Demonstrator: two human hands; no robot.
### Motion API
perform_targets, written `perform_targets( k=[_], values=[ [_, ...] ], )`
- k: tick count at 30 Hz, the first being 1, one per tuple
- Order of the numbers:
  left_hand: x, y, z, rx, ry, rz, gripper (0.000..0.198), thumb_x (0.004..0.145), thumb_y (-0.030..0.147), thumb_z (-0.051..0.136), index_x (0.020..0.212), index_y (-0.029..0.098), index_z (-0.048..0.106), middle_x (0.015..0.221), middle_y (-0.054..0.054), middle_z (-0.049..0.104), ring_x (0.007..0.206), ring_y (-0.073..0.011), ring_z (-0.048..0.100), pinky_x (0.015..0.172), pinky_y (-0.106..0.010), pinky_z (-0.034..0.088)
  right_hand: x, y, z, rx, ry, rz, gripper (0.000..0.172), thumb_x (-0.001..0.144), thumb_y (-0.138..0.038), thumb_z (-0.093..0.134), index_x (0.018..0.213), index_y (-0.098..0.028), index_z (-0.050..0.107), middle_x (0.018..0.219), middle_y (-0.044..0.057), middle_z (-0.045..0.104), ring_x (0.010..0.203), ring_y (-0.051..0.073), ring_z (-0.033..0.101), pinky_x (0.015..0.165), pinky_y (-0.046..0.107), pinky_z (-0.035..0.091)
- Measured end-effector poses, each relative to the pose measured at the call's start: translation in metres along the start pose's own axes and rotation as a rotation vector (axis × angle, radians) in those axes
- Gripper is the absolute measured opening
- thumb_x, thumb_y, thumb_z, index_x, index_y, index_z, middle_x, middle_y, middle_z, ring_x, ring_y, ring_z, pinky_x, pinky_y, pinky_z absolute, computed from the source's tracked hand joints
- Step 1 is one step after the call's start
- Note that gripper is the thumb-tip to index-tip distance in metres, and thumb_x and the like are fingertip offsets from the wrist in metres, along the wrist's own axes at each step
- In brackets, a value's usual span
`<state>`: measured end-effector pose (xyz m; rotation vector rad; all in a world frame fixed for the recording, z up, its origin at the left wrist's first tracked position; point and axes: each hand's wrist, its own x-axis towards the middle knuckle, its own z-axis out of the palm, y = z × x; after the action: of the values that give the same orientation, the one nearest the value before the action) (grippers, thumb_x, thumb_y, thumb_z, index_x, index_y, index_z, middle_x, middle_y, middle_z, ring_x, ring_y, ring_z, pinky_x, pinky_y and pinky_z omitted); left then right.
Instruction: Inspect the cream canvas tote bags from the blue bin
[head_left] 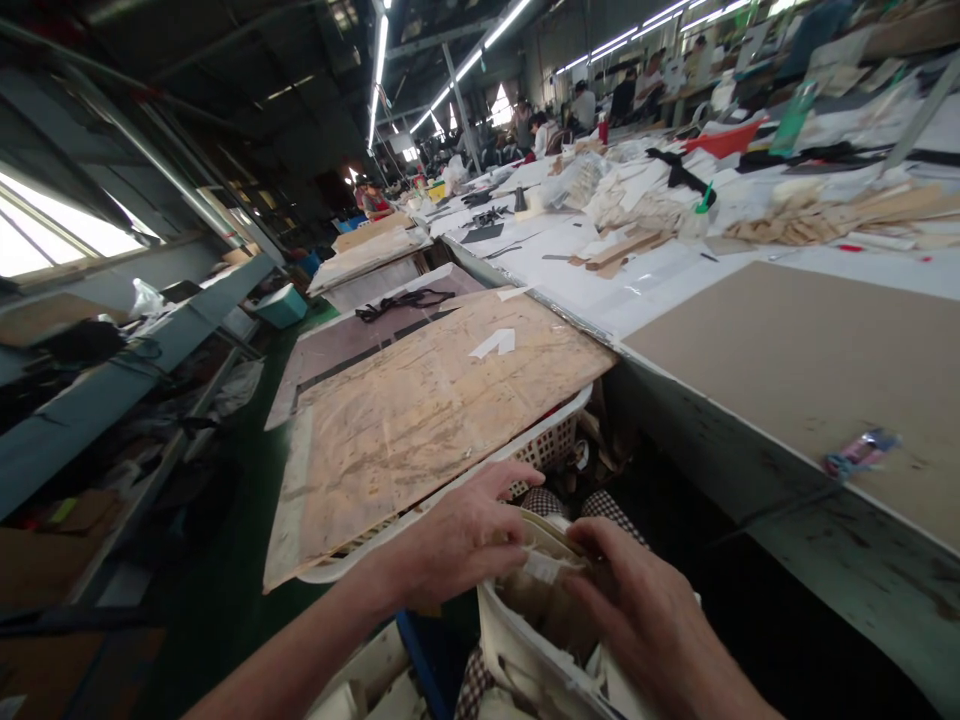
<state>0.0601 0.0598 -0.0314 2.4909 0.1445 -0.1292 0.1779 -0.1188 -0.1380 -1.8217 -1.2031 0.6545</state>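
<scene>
A cream-coloured fabric piece like an open bag (pixel 540 650) rests over my lap, its mouth facing up and some pale, frayed lining visible inside. My left hand (pixel 469 530) is at the far left of the rim, its forefinger stretched out and the other fingers curled at the edge. On the right, my right hand (pixel 641 590) grips the rim, thumb inside the opening and fingers over the top edge. A yellowish strip or edging runs along the rim between both hands. Checked cloth (pixel 611 515) shows beyond and beneath the bag.
Just ahead, a worn wooden board (pixel 420 420) lies across a white plastic basket (pixel 551 440). To the right stands a long table with a grey-brown sheet (pixel 810 370), a small pink-purple tool (pixel 861 452) and fabric scraps. More cream pieces (pixel 375 670) lie at lower left. People work far back.
</scene>
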Motion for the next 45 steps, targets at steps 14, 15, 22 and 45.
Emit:
perform_targets(
  k=[14,15,22,45],
  values=[
    [-0.001,-0.011,0.009,-0.164,0.078,-0.034,0.016,0.081,0.007,0.065,0.073,0.015,0.054,0.106,0.000,0.066,0.100,-0.0126,0.061,0.089,-0.025,0.043,-0.006,0.003,-0.005,0.076,0.059,-0.107,0.006,0.091,-0.018,0.055,0.090,-0.024,0.057,0.103,-0.002,0.059,0.089,0.013,0.059,0.079,0.027,0.043],
    [0.000,-0.011,0.009,-0.148,0.080,-0.039,0.015,0.082,0.007,0.064,0.074,0.015,0.054,0.107,0.000,0.066,0.100,-0.0128,0.060,0.089,-0.025,0.043,-0.006,0.003,-0.005,0.077,0.072,-0.130,0.006,0.092,-0.018,0.055,0.090,-0.024,0.056,0.107,-0.002,0.058,0.091,0.013,0.059,0.080,0.026,0.043],
    [-0.001,-0.011,0.010,-0.109,0.113,-0.035,0.015,0.082,0.006,0.062,0.074,0.015,0.054,0.104,-0.001,0.063,0.098,-0.0136,0.059,0.089,-0.026,0.042,0.000,0.001,-0.001,0.038,0.084,-0.181,0.005,0.090,-0.019,0.056,0.087,-0.022,0.054,0.103,0.000,0.058,0.083,0.013,0.060,0.074,0.025,0.043],
    [-0.010,-0.017,0.022,-0.192,0.244,-0.186,0.013,0.080,0.009,0.062,0.072,0.016,0.055,0.092,0.001,0.067,0.087,-0.0122,0.060,0.080,-0.023,0.041,0.005,0.005,0.016,0.193,0.088,-0.066,0.017,0.098,-0.031,0.047,0.088,-0.021,0.055,0.095,-0.001,0.064,0.086,0.010,0.061,0.076,0.020,0.045]
  ],
)
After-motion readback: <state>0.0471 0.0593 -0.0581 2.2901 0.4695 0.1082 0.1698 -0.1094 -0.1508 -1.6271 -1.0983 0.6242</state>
